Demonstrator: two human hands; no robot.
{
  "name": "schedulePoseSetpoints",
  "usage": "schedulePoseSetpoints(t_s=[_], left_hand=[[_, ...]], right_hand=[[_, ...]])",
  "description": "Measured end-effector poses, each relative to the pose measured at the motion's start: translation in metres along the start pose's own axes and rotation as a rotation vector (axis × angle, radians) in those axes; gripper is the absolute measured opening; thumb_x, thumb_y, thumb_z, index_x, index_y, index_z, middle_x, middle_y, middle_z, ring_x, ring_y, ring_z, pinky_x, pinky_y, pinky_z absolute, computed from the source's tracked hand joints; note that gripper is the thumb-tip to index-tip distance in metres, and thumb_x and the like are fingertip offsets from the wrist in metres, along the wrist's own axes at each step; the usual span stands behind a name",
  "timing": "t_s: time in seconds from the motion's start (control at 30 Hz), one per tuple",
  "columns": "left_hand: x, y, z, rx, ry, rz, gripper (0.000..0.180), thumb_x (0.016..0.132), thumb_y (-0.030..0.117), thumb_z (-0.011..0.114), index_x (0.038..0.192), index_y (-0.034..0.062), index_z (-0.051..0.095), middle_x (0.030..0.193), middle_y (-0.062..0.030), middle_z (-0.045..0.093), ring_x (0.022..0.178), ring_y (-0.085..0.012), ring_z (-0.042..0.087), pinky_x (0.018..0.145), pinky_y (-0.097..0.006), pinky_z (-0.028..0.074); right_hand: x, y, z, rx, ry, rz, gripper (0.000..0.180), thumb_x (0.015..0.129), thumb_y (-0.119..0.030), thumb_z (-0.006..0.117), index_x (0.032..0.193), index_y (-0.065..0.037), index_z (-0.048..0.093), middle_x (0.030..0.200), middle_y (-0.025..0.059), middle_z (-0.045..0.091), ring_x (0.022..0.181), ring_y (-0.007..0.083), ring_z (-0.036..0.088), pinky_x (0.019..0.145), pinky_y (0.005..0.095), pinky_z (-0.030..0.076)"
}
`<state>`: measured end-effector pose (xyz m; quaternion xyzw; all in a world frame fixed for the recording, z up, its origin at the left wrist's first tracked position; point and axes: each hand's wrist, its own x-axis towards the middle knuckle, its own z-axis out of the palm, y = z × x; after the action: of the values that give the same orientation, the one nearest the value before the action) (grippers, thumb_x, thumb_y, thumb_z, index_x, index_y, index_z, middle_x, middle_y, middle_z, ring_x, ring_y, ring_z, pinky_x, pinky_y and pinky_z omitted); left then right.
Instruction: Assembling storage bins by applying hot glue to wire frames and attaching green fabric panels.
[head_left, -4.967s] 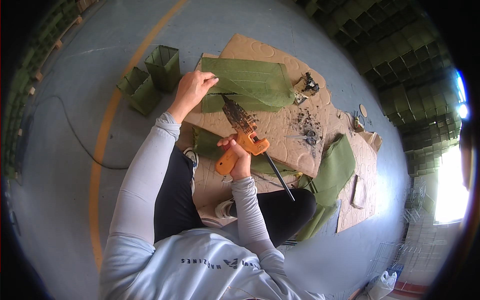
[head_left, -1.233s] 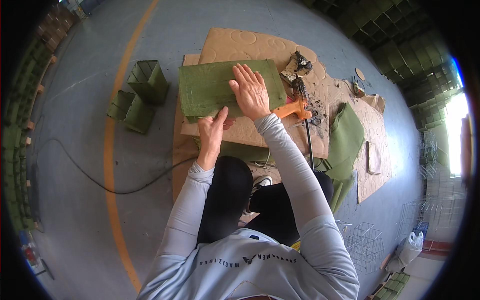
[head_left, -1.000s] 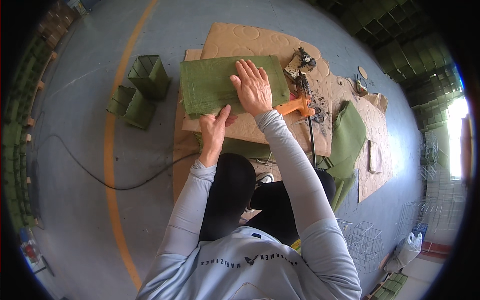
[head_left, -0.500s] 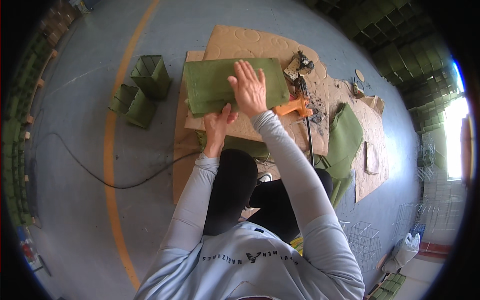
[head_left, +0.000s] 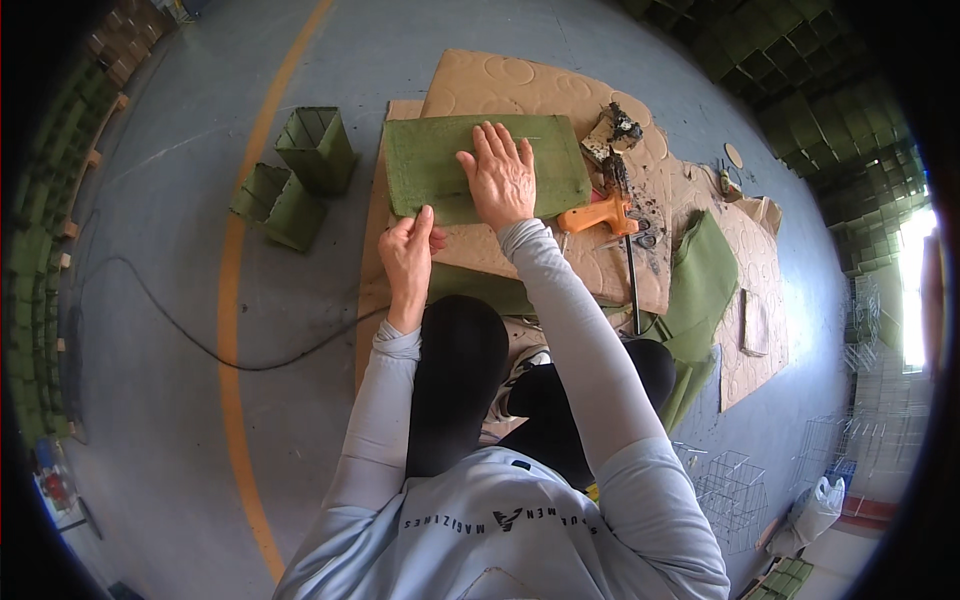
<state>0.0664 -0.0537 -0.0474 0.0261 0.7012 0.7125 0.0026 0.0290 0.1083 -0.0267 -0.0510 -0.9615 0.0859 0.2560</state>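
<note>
A flat, rectangular folded piece of green fabric [head_left: 430, 160] lies on the cardboard-topped work surface [head_left: 480, 80] in front of me. My right hand [head_left: 500, 185] rests palm down on its middle, fingers stretched out and thumb apart. At its near left corner, my left hand [head_left: 407, 262] grips the edge, thumb on top; the other fingers are partly hidden beneath. Just right of the fabric lies an orange glue gun [head_left: 600, 213], its nozzle end among dark residue. Scissors [head_left: 648, 235] lie beside it.
Two open green fabric boxes [head_left: 315, 150] stand on the floor to the left, near a yellow line [head_left: 230, 330]. A black cable [head_left: 200, 350] crosses the floor. More green fabric [head_left: 705, 280] drapes at the right. Wire frames [head_left: 735, 490] stand at the lower right.
My left hand has shifted left along the fabric's near edge to its corner. My right hand stays flat on top. The whole view has turned slightly.
</note>
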Motion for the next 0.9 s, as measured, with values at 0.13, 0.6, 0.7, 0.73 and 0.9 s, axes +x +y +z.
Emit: schedulePoseSetpoints(t_s=[0.13, 0.6, 0.7, 0.73, 0.9], left_hand=[[-0.006, -0.003, 0.0, -0.03, 0.014, 0.028, 0.046, 0.097, 0.033, 0.061, 0.067, -0.0029, 0.062, 0.061, -0.0081, 0.064, 0.052, -0.0127, 0.06, 0.05, -0.026, 0.047], [0.011, 0.013, -0.018, -0.031, 0.028, -0.078, 0.038, 0.097, 0.032, 0.061, 0.076, 0.0005, 0.065, 0.064, -0.0042, 0.064, 0.054, -0.0087, 0.057, 0.051, -0.023, 0.044], [0.008, 0.013, -0.02, 0.05, 0.01, 0.011, 0.039, 0.097, 0.03, 0.061, 0.072, 0.0005, 0.063, 0.062, -0.0039, 0.063, 0.053, -0.0085, 0.056, 0.05, -0.024, 0.044], [0.006, 0.013, -0.02, 0.096, 0.011, 0.045, 0.039, 0.097, 0.029, 0.062, 0.07, 0.0004, 0.061, 0.061, -0.0038, 0.062, 0.052, -0.0084, 0.055, 0.049, -0.025, 0.043], [0.001, 0.0, -0.022, 0.072, 0.04, 0.064, 0.041, 0.097, 0.029, 0.061, 0.068, -0.0002, 0.059, 0.06, -0.0043, 0.06, 0.052, -0.0083, 0.053, 0.05, -0.025, 0.042]], right_hand=[[-0.001, 0.0, 0.002, -0.001, 0.009, 0.014, 0.052, 0.101, -0.041, 0.041, 0.137, -0.005, 0.05, 0.144, 0.0099, 0.049, 0.138, 0.0258, 0.038, 0.115, 0.0481, 0.025], [0.001, 0.0, 0.007, 0.018, 0.042, 0.007, 0.053, 0.099, -0.041, 0.044, 0.136, -0.004, 0.051, 0.144, 0.0117, 0.049, 0.138, 0.0278, 0.038, 0.115, 0.0515, 0.024], [-0.001, 0.002, 0.007, 0.016, 0.04, 0.013, 0.052, 0.099, -0.041, 0.044, 0.136, -0.004, 0.051, 0.144, 0.0117, 0.049, 0.138, 0.028, 0.039, 0.115, 0.0515, 0.024], [-0.002, 0.004, 0.007, 0.01, 0.043, 0.017, 0.051, 0.099, -0.04, 0.044, 0.135, -0.004, 0.051, 0.143, 0.0118, 0.049, 0.137, 0.0281, 0.039, 0.115, 0.0515, 0.024], [-0.004, 0.002, 0.008, 0.017, 0.043, 0.011, 0.05, 0.1, -0.039, 0.043, 0.135, -0.004, 0.05, 0.143, 0.0116, 0.049, 0.137, 0.0284, 0.039, 0.114, 0.0517, 0.025]])
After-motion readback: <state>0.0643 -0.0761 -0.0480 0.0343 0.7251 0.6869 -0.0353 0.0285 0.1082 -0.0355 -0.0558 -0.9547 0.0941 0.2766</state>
